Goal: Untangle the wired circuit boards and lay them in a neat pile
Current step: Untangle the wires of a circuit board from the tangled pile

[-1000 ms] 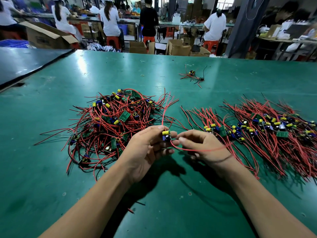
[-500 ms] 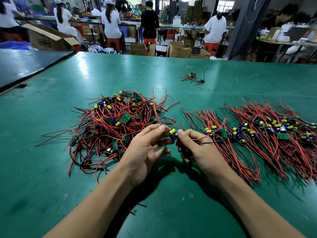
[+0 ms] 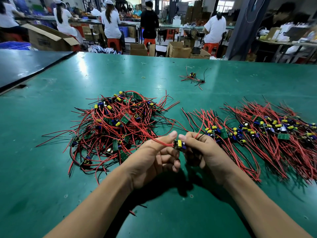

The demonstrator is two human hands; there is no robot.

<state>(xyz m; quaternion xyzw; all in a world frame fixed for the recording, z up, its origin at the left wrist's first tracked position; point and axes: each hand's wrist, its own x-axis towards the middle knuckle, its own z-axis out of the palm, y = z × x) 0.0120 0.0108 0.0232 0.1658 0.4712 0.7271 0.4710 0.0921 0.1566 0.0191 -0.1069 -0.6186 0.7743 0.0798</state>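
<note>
A small circuit board [image 3: 178,144] with a yellow capacitor and red wires is held between both hands above the green table [image 3: 51,169]. My left hand [image 3: 151,158] pinches its red wires beside the board, and they trail up to the left over the tangled heap [image 3: 118,124] of wired boards. My right hand [image 3: 204,152] grips the board's right end and its dark wire. To the right lies the neat row [image 3: 267,133] of sorted boards, wires running towards me and away.
A stray pair of wired boards [image 3: 193,77] lies farther back, with a small rubber band [image 3: 143,77] to its left. A darker table [image 3: 20,66] adjoins at the far left. Cardboard boxes [image 3: 178,49] and seated workers are beyond the far edge.
The board has turned between my fingers, and its red wires have swung from upright to trailing left over the heap. Both hands stay close together at the centre.
</note>
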